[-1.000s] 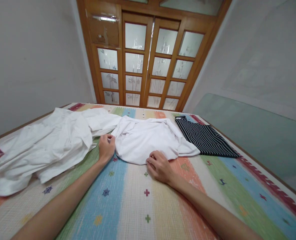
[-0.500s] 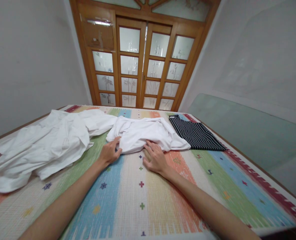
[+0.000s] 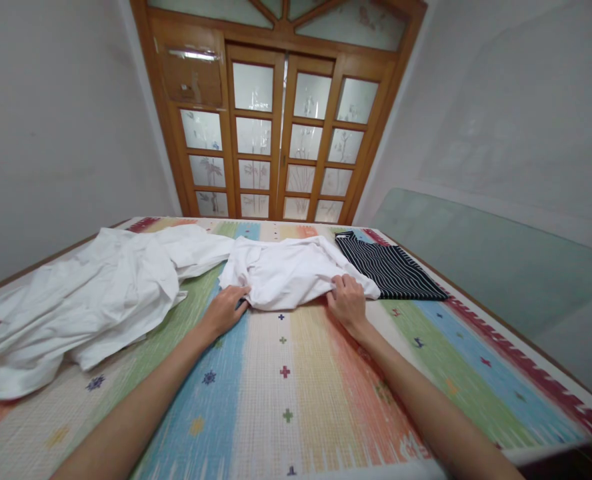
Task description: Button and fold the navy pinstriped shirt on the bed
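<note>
A white shirt [image 3: 291, 270], folded into a wide bundle, lies in front of me. My left hand [image 3: 227, 309] pinches its near edge at the left, thumb and fingers closed on the cloth. At the near right part of the same edge, my right hand [image 3: 349, 303] has its fingers curled over the fabric, closed on it. Some fingertips are hidden by the cloth. The shirt's right end touches or overlaps a folded black garment with white stripes [image 3: 389, 267].
To the left spreads a rumpled heap of white clothing [image 3: 111, 287]; one part reaches the shirt's left side. Everything lies on a striped, multicoloured cloth [image 3: 271, 400] over a table. Behind stand wooden doors with glass panes [image 3: 281, 133]. A pale green panel [image 3: 476, 253] leans along the right wall.
My right hand has moved right along the shirt's near edge and now grips it there. My left hand has shifted slightly right and closed on the cloth. The view tilts up a little.
</note>
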### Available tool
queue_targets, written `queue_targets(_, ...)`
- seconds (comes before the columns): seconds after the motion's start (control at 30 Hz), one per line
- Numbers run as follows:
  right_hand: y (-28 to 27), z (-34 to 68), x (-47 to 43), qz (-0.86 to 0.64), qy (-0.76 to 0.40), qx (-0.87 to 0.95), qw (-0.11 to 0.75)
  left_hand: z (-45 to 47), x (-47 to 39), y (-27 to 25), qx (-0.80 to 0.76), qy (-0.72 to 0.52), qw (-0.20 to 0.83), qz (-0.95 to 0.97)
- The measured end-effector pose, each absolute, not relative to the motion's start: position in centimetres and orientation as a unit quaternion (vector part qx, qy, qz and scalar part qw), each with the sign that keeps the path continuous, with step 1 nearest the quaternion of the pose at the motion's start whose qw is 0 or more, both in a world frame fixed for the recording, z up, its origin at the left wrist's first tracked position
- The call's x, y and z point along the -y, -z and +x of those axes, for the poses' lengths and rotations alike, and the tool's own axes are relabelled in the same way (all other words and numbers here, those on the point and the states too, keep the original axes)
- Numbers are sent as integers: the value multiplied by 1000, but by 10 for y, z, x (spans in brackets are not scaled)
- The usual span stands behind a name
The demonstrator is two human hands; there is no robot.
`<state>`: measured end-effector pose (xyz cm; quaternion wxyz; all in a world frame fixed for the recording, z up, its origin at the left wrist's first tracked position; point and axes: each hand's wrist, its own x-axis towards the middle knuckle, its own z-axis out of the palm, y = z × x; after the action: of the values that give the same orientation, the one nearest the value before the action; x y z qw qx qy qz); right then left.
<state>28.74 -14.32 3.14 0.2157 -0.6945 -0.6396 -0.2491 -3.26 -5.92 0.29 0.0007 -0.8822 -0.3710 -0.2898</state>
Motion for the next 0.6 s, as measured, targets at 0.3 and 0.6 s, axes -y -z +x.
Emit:
queue_targets(0.3,-17,311,140,-729,227,554,332,-36,57,-12,393,467,54,-790)
queue_targets(0.6,-22,300,143,-538,186,679,463,-18,73,-17,441,560,-142,-687)
